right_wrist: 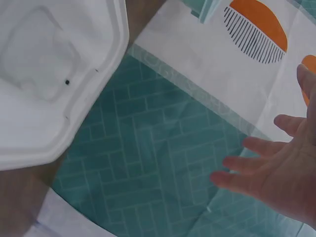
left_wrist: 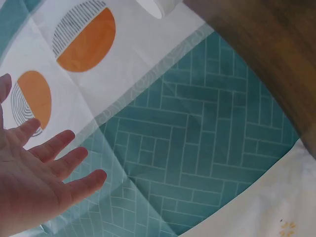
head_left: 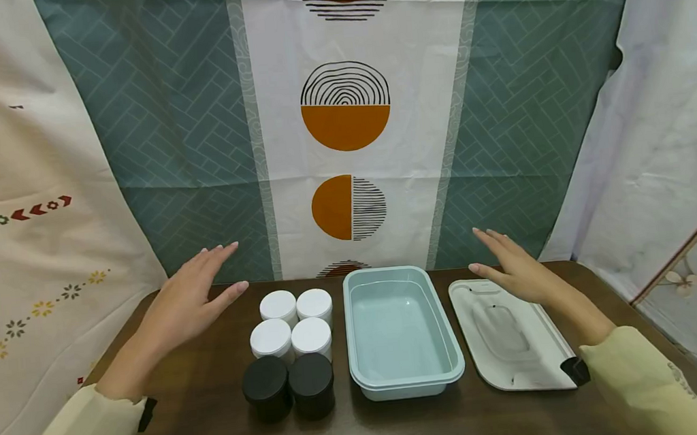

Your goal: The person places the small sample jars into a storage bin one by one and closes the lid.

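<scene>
A pale blue-green rectangular plastic tub [head_left: 399, 333] with rounded corners and a smooth, slightly glossy inside is seen at the middle of a dark brown wooden table [head_left: 205, 420]. Just to its right a flat white plastic lid [head_left: 508, 335] with rounded corners and a moulded recess is laid on the tabletop, and in the right wrist view its rim and two small dark specks are shown. To the left of the tub six short round jars are grouped in two columns: four white-lidded jars [head_left: 295, 324] at the back and two matt black-lidded jars [head_left: 288, 385] at the front, each touching or just beside its neighbour. The left hand [head_left: 192, 301] is held flat in the air above the table, left of the white jars, with fingers straight and spread and nothing grasped; the same loose, extended fingers [left_wrist: 64, 143] are shown in the left wrist view. The right hand [head_left: 515, 269] is held likewise over the far end of the white lid, fingers straight, nothing gripped; whether the lid is touched cannot be told. Pale yellow sleeves [head_left: 643, 375] are worn on both arms. Behind the table a cloth backdrop [head_left: 347, 122] is hung, printed with teal herringbone panels and orange-and-black half circles on white; lighter patterned fabrics are draped at both sides.
</scene>
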### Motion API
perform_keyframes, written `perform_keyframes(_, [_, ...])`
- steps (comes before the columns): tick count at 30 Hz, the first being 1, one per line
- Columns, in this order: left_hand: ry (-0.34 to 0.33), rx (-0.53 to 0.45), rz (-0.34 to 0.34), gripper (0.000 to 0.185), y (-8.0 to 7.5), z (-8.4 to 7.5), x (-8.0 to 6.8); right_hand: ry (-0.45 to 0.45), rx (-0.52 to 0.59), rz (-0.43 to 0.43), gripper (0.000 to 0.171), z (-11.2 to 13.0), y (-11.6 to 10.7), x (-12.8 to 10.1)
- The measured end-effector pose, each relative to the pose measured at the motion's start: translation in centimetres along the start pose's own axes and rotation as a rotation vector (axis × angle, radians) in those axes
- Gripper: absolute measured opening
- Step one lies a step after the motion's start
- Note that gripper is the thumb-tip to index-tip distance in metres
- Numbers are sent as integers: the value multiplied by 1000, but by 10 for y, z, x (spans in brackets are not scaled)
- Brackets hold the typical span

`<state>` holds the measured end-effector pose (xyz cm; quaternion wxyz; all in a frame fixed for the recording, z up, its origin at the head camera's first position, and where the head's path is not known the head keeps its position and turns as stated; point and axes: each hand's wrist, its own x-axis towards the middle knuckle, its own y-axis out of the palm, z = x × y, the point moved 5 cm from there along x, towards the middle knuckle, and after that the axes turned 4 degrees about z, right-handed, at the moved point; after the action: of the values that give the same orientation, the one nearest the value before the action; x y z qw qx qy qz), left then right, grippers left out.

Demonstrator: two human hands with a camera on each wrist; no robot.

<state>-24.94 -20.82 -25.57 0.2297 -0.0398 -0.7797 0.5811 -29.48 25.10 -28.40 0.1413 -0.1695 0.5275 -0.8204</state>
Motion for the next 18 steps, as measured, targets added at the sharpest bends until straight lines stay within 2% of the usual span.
perform_keyframes(9, [-1,-197,-8,68,15,8,-23,-38,148,2,67,-6,19,-5])
perform_keyframes(18, [-18,-301,-12,67,30,8,-43,-42,291,24,64,-8,40,-12])
